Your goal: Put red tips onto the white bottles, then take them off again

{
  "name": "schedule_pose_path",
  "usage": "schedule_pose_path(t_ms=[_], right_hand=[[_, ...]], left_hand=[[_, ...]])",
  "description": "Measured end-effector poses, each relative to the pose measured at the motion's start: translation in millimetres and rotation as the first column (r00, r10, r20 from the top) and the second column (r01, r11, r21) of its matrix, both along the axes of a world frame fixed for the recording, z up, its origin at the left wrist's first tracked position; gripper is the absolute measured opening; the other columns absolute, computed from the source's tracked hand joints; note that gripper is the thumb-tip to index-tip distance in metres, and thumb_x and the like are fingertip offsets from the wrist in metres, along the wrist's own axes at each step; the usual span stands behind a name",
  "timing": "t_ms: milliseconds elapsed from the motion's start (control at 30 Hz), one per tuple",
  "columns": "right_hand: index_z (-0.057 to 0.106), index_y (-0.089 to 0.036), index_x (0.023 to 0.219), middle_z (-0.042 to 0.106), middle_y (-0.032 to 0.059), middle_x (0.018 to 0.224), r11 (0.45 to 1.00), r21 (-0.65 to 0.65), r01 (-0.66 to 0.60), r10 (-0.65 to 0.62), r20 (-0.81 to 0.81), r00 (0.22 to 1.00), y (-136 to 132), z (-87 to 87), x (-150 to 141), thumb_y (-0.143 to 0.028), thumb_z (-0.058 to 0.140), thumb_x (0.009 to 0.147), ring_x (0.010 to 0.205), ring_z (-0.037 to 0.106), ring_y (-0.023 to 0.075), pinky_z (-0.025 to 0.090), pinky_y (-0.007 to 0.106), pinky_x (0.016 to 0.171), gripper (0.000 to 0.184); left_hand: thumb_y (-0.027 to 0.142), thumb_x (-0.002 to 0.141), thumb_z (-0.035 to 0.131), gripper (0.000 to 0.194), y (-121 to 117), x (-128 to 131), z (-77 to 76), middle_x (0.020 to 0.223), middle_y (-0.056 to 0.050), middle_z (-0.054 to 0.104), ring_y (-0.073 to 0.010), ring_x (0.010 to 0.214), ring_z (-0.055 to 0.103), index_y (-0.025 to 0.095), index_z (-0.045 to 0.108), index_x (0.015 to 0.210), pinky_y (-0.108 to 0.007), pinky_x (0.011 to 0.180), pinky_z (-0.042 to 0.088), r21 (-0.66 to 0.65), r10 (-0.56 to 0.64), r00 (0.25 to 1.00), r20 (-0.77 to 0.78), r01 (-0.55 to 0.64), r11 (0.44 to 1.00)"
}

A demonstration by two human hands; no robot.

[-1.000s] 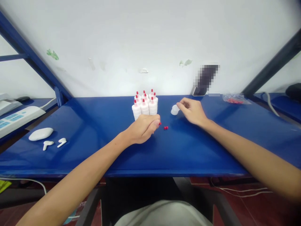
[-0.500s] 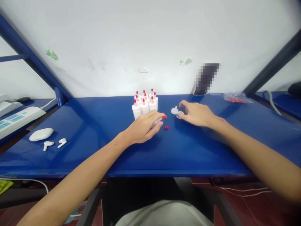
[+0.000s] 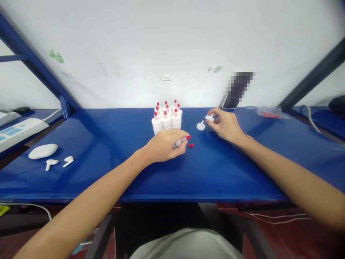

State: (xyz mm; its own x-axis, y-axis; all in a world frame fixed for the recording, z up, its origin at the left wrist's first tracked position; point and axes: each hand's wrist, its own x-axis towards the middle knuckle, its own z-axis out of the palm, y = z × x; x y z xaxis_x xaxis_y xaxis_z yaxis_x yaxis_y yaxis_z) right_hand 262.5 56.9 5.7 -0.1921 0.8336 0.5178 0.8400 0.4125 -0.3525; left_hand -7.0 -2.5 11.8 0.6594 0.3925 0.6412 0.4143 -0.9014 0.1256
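Note:
My left hand (image 3: pixel 167 145) is closed around a white nozzle cap with a red tip (image 3: pixel 178 143), its tip pointing right; how much more lies in the palm is hidden. In front of these fingers, two small red tips (image 3: pixel 191 145) lie on the table. My right hand (image 3: pixel 226 124) pinches a second white nozzle cap (image 3: pixel 209 118) without a red tip, just above the table. Close to its fingertips, another white nozzle cap (image 3: pixel 201 126) rests with its spout up. Several white squeeze bottles (image 3: pixel 166 122) with red-tipped nozzles stand grouped behind my left hand.
At the left of the blue table (image 3: pixel 113 124) are a white earbud case (image 3: pixel 43 151) and two earbuds (image 3: pixel 68 161). A phone (image 3: pixel 231 100) leans on the wall, partly pixelated. A clear bag of red pieces (image 3: pixel 271 113) lies right. A power strip (image 3: pixel 21 128) sits far left.
My right hand has closed on one of the two white nozzle caps and lifted it off the table. My left hand keeps its hold, with its wrist turned slightly.

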Motion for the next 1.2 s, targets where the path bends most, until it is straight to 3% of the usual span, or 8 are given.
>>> schedule_pose_path(t_ms=[167,367,467,567,700,1200], right_hand=[[0.064,-0.019,0.108,0.071,0.0069,0.097,0.99,0.107,-0.091,0.086,0.05,0.995,10.0,-6.6,-2.1,-0.012,0.052,0.078,0.075,0.064,0.0208,0.049,0.034,0.076,0.033],[0.059,-0.02,0.123,0.067,0.0096,0.113,0.98,0.018,-0.2,0.199,0.044,0.979,-1.5,-1.7,-7.8,-0.025,0.057,0.08,0.084,0.064,0.0244,0.05,0.038,0.082,0.043],[0.061,-0.02,0.121,0.067,0.01,0.114,0.977,-0.008,-0.212,0.213,0.05,0.976,-6.6,0.5,-8.2,-0.031,0.054,0.086,0.084,0.064,0.0244,0.05,0.039,0.081,0.038],[0.061,-0.019,0.122,0.067,0.0105,0.114,0.974,-0.011,-0.226,0.226,0.057,0.972,-7.2,-0.4,-7.1,-0.032,0.049,0.091,0.083,0.064,0.0233,0.05,0.038,0.08,0.035],[0.053,-0.021,0.132,0.067,0.0099,0.116,0.965,-0.029,-0.262,0.264,0.077,0.961,-5.0,-4.5,-5.6,-0.032,0.052,0.09,0.095,0.064,0.0267,0.05,0.039,0.083,0.044],[0.052,-0.023,0.133,0.066,0.0095,0.12,0.98,-0.083,-0.18,0.186,0.066,0.98,2.3,-11.5,-1.1,-0.035,0.051,0.091,0.103,0.063,0.0289,0.049,0.043,0.086,0.044]], left_hand=[[0.022,0.093,0.046,0.02,-0.2,1.2,0.6,0.084,-0.004,0.069,-0.0136,0.073,0.064,0.015,0.062,0.101,-0.024,0.065,0.05,0.001,-0.047,0.998,-0.053,0.047,0.999],[0.02,0.093,0.044,0.021,-0.2,0.4,-0.7,0.084,-0.004,0.069,-0.0133,0.072,0.062,0.015,0.062,0.102,-0.024,0.065,0.048,-0.022,-0.046,0.995,-0.084,0.045,0.999],[0.02,0.092,0.044,0.021,0.5,-0.8,-2.1,0.086,-0.004,0.07,-0.0133,0.072,0.062,0.016,0.062,0.103,-0.025,0.066,0.048,-0.039,-0.02,0.998,-0.063,0.017,0.999],[0.021,0.092,0.044,0.021,0.7,-1.2,-2.1,0.087,-0.004,0.07,-0.0141,0.073,0.063,0.016,0.062,0.103,-0.025,0.067,0.049,-0.051,0.005,0.999,-0.054,-0.008,0.999],[0.021,0.092,0.044,0.021,0.0,-1.5,-0.8,0.087,-0.004,0.071,-0.0144,0.075,0.064,0.016,0.062,0.102,-0.025,0.069,0.05,-0.061,0.007,0.998,-0.054,-0.01,0.998],[0.024,0.093,0.044,0.023,0.1,-2.6,-0.8,0.095,-0.006,0.073,-0.0167,0.081,0.068,0.016,0.064,0.103,-0.028,0.073,0.053,-0.093,0.06,0.997,-0.054,-0.064,0.994]])
